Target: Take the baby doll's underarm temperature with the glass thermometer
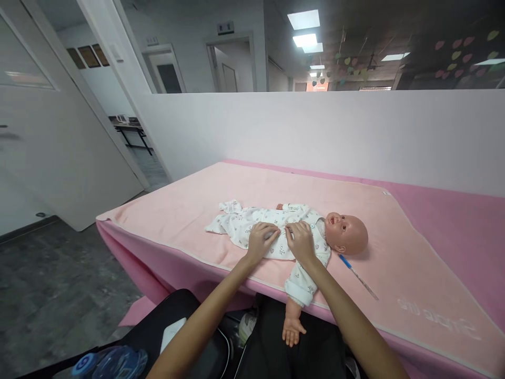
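A long white partition wall [315, 131] stands behind a table with a bright pink cover [453, 221]. On this cover lies a large pale pink towel [197, 205], which reaches to the near edge of the table. A baby doll with a bald plastic head [347, 231] lies on its back in the middle of the towel, its head pointing to the right. It wears a white printed cotton suit [240, 221]. One bare arm of the doll [294, 321] hangs down over the near edge.

The person's left hand [261, 239] rests palm down on the belly of the doll, with bent fingers. The right hand [302, 242] rests just beside it on the chest, also with bent fingers. It is not possible to tell if either hand pinches the cloth.

A thin thermometer with a blue tip [357, 275] lies on the towel near the head of the doll. A clear plastic bottle with a blue cap [110, 363] is low at the left.
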Tool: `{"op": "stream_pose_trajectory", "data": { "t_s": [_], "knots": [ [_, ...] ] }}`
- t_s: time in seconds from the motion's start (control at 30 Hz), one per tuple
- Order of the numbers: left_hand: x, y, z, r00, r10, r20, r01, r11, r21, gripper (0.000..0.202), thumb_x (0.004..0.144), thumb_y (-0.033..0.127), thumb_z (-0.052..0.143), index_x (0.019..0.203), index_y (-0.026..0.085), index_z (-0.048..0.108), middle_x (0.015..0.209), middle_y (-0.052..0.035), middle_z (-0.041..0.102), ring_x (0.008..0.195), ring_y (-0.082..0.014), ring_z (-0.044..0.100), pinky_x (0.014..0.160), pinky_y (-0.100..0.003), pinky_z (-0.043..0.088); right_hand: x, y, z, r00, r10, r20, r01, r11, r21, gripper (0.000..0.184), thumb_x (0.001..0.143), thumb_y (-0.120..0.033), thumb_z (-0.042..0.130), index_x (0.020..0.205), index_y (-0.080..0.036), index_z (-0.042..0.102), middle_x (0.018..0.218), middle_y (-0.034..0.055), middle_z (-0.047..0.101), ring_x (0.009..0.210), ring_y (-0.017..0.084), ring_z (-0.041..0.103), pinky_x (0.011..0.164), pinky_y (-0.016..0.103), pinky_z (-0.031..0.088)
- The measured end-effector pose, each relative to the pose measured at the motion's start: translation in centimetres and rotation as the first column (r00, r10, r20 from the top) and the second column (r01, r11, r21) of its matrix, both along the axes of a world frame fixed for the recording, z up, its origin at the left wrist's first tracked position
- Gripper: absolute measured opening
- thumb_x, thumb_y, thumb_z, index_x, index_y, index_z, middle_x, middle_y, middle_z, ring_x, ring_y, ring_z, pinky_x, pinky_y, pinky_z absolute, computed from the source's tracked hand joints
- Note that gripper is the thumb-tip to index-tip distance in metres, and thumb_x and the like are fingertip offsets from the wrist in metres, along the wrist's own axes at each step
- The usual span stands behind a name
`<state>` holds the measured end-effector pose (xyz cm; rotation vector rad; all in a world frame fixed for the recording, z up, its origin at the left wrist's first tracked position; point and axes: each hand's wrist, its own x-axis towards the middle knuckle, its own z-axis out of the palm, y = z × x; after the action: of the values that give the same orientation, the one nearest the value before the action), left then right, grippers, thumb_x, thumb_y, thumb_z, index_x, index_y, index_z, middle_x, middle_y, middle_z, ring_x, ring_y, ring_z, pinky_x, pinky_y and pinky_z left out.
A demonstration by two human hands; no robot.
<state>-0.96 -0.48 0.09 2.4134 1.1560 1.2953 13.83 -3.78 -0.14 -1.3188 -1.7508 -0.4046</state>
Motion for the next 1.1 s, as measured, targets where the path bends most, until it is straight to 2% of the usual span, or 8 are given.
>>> {"op": "stream_pose_trajectory", "data": {
  "t_s": [0.23, 0.5, 0.63, 0.77, 0.83, 1.0, 1.1],
  "knots": [
    [-0.1, -0.1, -0.3, 0.995, 0.013, -0.099, -0.007, 0.998, 0.062, 0.019, 0.083, 0.035, 0.051, 0.081, 0.025, 0.067, 0.091, -0.0004, 0.065, 0.091, -0.0168, 0.051, 0.084, -0.035, 0.035, 0.1, -0.1, 0.0, 1.0, -0.008, 0.005, 0.008, 1.0, -0.022, 0.017, 0.086, -0.018, 0.041, 0.076, -0.02, 0.056, 0.072, 0.0015, 0.062, 0.074, 0.015, 0.054, 0.086, 0.033, 0.036],
    [-0.1, -0.4, 0.0, 0.991, 0.014, -0.135, -0.007, 0.999, 0.05, 0.016, 0.081, 0.033, 0.053, 0.086, 0.026, 0.066, 0.093, -0.0003, 0.064, 0.093, -0.0171, 0.05, 0.084, -0.035, 0.034, 0.2, -0.2, 0.1, 1.0, 0.001, 0.005, -0.001, 1.0, -0.021, 0.019, 0.086, -0.018, 0.04, 0.076, -0.02, 0.055, 0.07, 0.0014, 0.061, 0.073, 0.015, 0.054, 0.085, 0.033, 0.037],
    [-0.3, -0.5, 0.1, 0.997, 0.051, -0.054, -0.05, 0.998, 0.026, 0.016, 0.08, 0.032, 0.053, 0.091, 0.023, 0.062, 0.091, -0.0007, 0.064, 0.089, -0.0176, 0.051, 0.085, -0.036, 0.033, 0.1, -0.4, 0.3, 1.0, 0.01, -0.015, -0.01, 1.0, -0.02, 0.018, 0.086, -0.017, 0.04, 0.077, -0.02, 0.055, 0.071, 0.0016, 0.061, 0.073, 0.015, 0.054, 0.085, 0.034, 0.037],
    [-0.7, 0.0, -0.2, 0.972, 0.197, 0.126, -0.193, 0.98, -0.047, 0.016, 0.08, 0.03, 0.049, 0.087, 0.022, 0.06, 0.071, 0.0003, 0.059, 0.074, -0.0164, 0.052, 0.08, -0.036, 0.034, 0.1, -0.5, 0.4, 0.999, 0.0, -0.045, -0.001, 1.0, -0.014, 0.017, 0.085, -0.016, 0.041, 0.078, -0.02, 0.055, 0.071, 0.0017, 0.06, 0.074, 0.016, 0.053, 0.085, 0.034, 0.037],
    [-0.8, 0.3, -0.4, 0.958, 0.228, 0.171, -0.22, 0.973, -0.065, 0.017, 0.081, 0.032, 0.047, 0.087, 0.021, 0.059, 0.064, 0.0014, 0.055, 0.069, -0.0157, 0.052, 0.078, -0.035, 0.035, 0.1, -0.6, 0.4, 0.998, -0.014, -0.068, 0.014, 1.0, -0.01, 0.016, 0.084, -0.016, 0.041, 0.078, -0.02, 0.056, 0.071, 0.0019, 0.059, 0.075, 0.016, 0.052, 0.084, 0.033, 0.037],
    [-0.8, 0.5, -0.5, 0.952, 0.237, 0.192, -0.236, 0.971, -0.027, 0.02, 0.081, 0.034, 0.046, 0.09, 0.021, 0.057, 0.066, 0.001, 0.056, 0.071, -0.0167, 0.052, 0.075, -0.033, 0.037, 0.3, -0.8, 0.6, 0.99, -0.106, -0.09, 0.107, 0.994, 0.007, 0.014, 0.084, -0.018, 0.044, 0.076, -0.019, 0.056, 0.071, 0.0027, 0.058, 0.074, 0.017, 0.049, 0.078, 0.033, 0.037],
    [-0.8, 0.5, -0.5, 0.946, 0.273, 0.174, -0.273, 0.962, -0.024, 0.018, 0.081, 0.032, 0.047, 0.091, 0.021, 0.056, 0.068, 0.0006, 0.058, 0.074, -0.0175, 0.054, 0.079, -0.035, 0.035, 0.4, -0.7, 0.5, 0.981, -0.164, -0.104, 0.166, 0.986, 0.01, 0.013, 0.083, -0.019, 0.045, 0.075, -0.019, 0.056, 0.072, 0.0033, 0.058, 0.075, 0.017, 0.048, 0.075, 0.032, 0.036]
  ]
}}
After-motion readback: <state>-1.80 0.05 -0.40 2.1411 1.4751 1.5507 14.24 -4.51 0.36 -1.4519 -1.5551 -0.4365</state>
